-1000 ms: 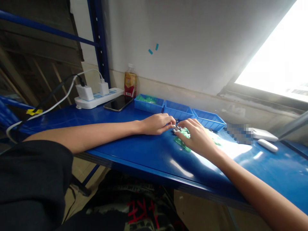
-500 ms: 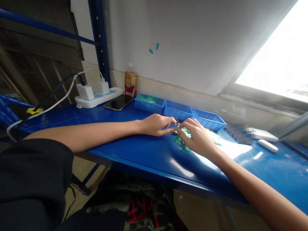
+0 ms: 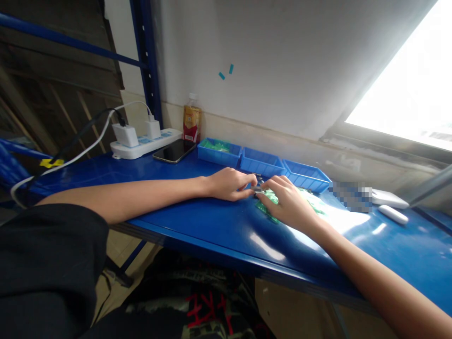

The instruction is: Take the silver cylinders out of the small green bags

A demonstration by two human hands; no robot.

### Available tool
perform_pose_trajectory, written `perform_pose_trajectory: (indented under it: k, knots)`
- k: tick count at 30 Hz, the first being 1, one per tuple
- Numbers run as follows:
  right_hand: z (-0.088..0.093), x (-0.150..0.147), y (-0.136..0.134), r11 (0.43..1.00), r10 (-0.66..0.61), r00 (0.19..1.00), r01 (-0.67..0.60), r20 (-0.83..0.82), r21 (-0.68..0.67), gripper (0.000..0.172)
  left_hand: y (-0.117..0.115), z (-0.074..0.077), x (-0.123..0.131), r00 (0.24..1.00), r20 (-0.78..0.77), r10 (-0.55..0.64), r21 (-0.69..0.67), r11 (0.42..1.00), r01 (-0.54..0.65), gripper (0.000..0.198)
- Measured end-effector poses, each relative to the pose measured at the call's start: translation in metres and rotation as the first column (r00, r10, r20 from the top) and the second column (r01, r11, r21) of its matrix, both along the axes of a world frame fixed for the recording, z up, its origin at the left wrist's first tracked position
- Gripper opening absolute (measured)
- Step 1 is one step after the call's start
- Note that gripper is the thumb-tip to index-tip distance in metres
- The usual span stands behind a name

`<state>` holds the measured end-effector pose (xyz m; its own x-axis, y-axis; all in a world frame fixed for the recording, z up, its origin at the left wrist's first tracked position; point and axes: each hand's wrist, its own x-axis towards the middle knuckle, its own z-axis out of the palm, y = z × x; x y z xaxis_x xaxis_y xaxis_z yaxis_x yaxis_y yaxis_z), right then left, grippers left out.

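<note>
Between my two hands, low over the blue table, is a small silvery metal piece (image 3: 258, 189), too small to name. The fingertips of my left hand (image 3: 231, 183) pinch its left end. My right hand (image 3: 287, 200) comes from the other side, thumb and fingers curled around its right end. Under and beside my right hand lie green plastic packets (image 3: 270, 213), partly covered by it. A few small dark and shiny pieces (image 3: 259, 177) lie just behind the fingertips.
Three blue bins stand along the wall: the left bin (image 3: 219, 157) holds green packets, beside a middle bin (image 3: 263, 165) and a right bin (image 3: 307, 179). Farther left are a phone (image 3: 174, 150), a bottle (image 3: 191, 120) and a power strip (image 3: 141, 147). A white case (image 3: 392, 214) lies right.
The metal piece now shows more plainly between my fingertips, turned to lie flatter. Both hands have shifted only slightly; the bins and packets stay where they were.
</note>
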<state>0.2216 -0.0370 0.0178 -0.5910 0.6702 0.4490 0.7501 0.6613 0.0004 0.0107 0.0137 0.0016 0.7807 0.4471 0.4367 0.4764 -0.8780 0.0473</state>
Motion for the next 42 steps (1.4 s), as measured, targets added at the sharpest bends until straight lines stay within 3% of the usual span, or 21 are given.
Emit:
perform_pose_trajectory:
  k: [20,42]
  knots:
    - [0.0003,0.0025,0.0011,1.000,0.014,0.999,-0.014,-0.045,-0.013,0.009,-0.0005,0.0032,-0.0004,0.996,-0.004,-0.090,-0.041,0.995,0.089,0.021]
    - [-0.0001,0.0062,0.0051,1.000,0.024,1.000,-0.024,0.013,-0.013,0.010,0.0012,0.0026,-0.0006,0.996,-0.043,-0.083,-0.023,0.996,0.082,0.023]
